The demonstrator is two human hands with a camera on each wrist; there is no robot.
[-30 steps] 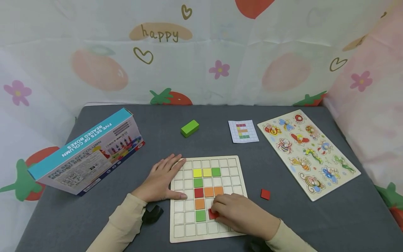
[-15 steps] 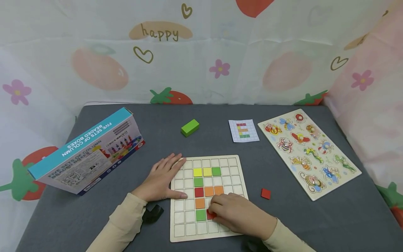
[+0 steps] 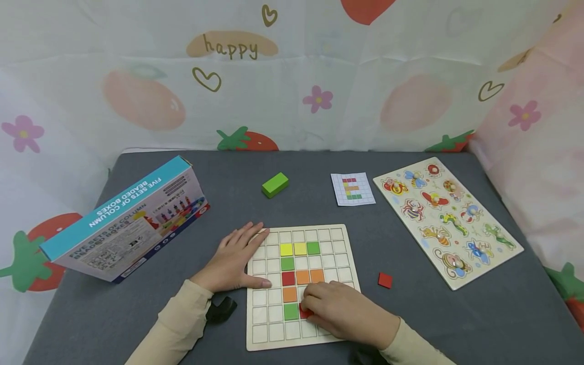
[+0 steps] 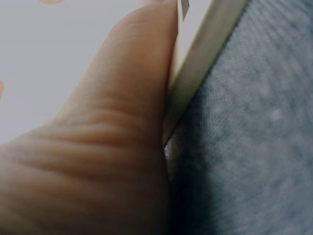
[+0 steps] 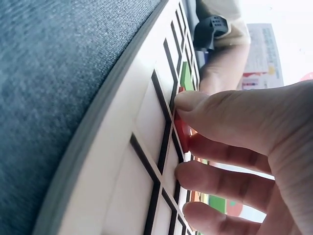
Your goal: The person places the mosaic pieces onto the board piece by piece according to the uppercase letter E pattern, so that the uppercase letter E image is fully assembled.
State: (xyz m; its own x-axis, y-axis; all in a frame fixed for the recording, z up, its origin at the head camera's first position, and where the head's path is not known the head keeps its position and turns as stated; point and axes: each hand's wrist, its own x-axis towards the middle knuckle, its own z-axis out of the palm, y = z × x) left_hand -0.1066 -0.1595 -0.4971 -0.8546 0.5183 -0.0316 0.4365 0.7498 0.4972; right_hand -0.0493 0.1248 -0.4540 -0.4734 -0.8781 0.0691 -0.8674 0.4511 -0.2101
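Observation:
A white gridded board [image 3: 260, 334] lies flat on the table. My left hand [image 3: 233, 262] rests along its left edge with fingers stretched out and the thumb on the grid. Between thumb and index finger, my right hand [image 3: 349, 310] pinches a red square tile [image 5: 182, 133] at the cell just right of a green tile [image 3: 290, 312]. The right wrist view shows this tile slightly tilted over the grid. Yellow tiles [image 3: 286, 250], orange tiles [image 3: 303, 278] and another red tile [image 3: 288, 279] fill other cells. My right hand hides several cells at the lower right.
A loose red tile [image 3: 385, 280] lies right of the board. Behind the board are a green block [image 3: 275, 185] and a pattern card [image 3: 353, 189]. An insect puzzle board [image 3: 447, 223] is at the right, and a large box [image 3: 132, 223] stands at the left.
My right hand has shifted slightly left with the red tile, bringing it closer against the green tile. The left hand stays in place.

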